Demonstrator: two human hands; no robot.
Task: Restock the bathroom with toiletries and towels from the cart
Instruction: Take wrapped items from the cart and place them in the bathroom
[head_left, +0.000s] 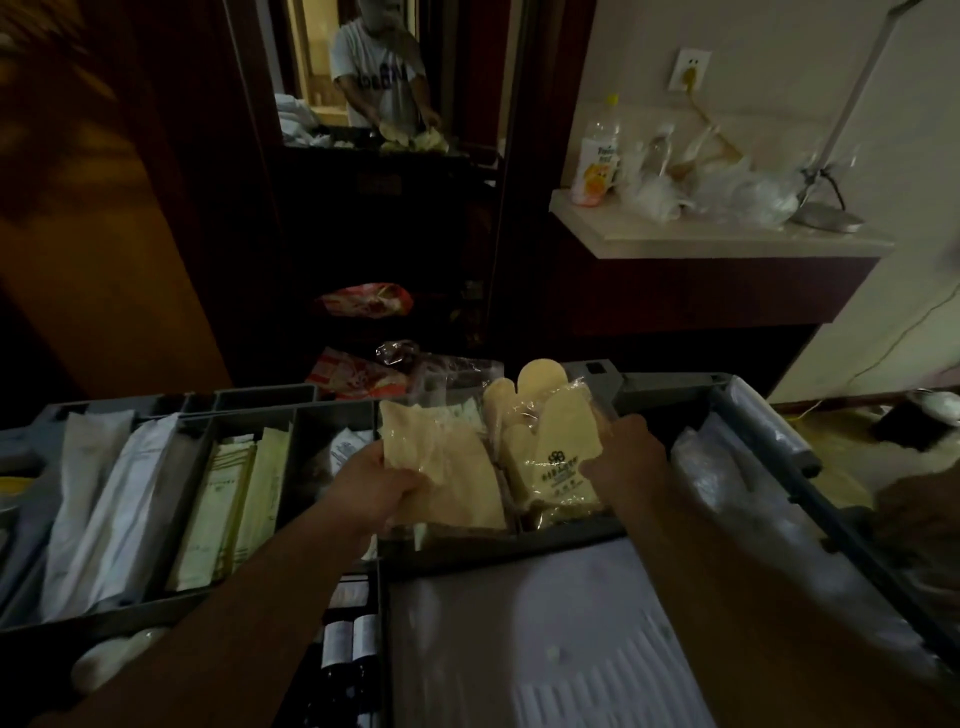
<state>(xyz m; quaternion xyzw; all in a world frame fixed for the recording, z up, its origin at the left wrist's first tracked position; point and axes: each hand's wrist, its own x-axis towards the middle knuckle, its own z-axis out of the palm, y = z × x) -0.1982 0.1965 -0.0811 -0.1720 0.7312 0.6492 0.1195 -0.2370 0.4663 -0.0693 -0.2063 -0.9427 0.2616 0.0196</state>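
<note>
Packets (447, 467) held above cart (769, 410); bottles (349, 644) nearby.

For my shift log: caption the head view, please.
Left hand grips a flat cream pack, right hand a logo-printed pack, over the grey cart.

Head cam, looks fwd and down, close over cart (332, 415) top
</note>
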